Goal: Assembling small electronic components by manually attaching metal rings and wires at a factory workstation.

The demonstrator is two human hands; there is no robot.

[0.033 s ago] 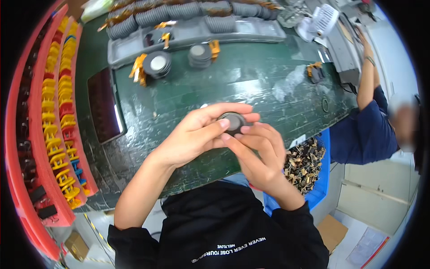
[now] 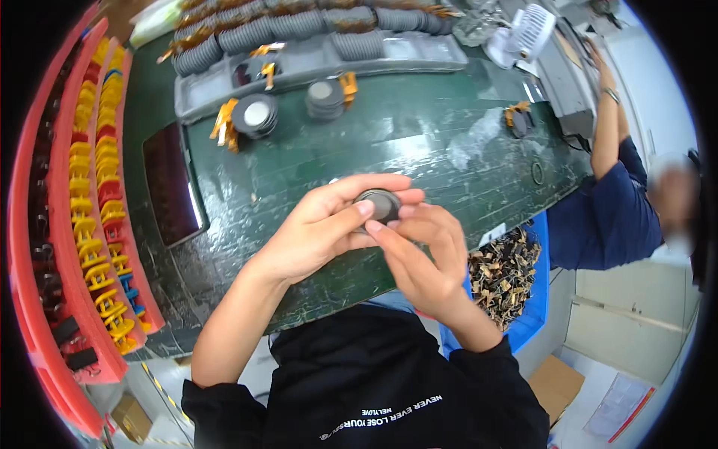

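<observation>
Between my hands, above the green table, is a dark grey round disc with a raised rim and a paler centre. My left hand grips its left side, thumb on the face and fingers stretched behind it. My right hand pinches its lower right edge with thumb and fingertips. Beyond them stand two short stacks of similar grey discs, the left stack and the right stack, each with orange flexible strips at its side.
A grey plastic tray with rows of discs lies at the back. On the left are a dark flat-screen device and red racks of yellow spools. A blue bin of scraps stands right, near a co-worker's arm.
The whole view has shifted slightly, so the table's things sit a little further left. My hands keep the same hold on the disc.
</observation>
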